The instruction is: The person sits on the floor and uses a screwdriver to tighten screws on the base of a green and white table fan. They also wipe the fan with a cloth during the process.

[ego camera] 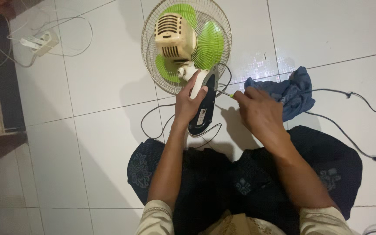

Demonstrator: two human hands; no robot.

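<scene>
- A crumpled blue cloth point(293, 91) on the white tiled floor point(101, 65).
- A white power strip point(40, 42) with loose white cables, top left.
- A dark cord point(349, 130) trailing right.

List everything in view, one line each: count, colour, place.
fan: one, cream motor housing, green blades, wire grille, lying on floor at top centre
fan base: one, cream and dark, tipped up under left hand
screwdriver: one, thin shaft, in right hand's grip, pointing at base
cloth: one, blue, right of hands
dark cable: one, trailing right
power strip: one, white, top left
floor tiles: white
left hand: holding base
right hand: holding screwdriver
</scene>
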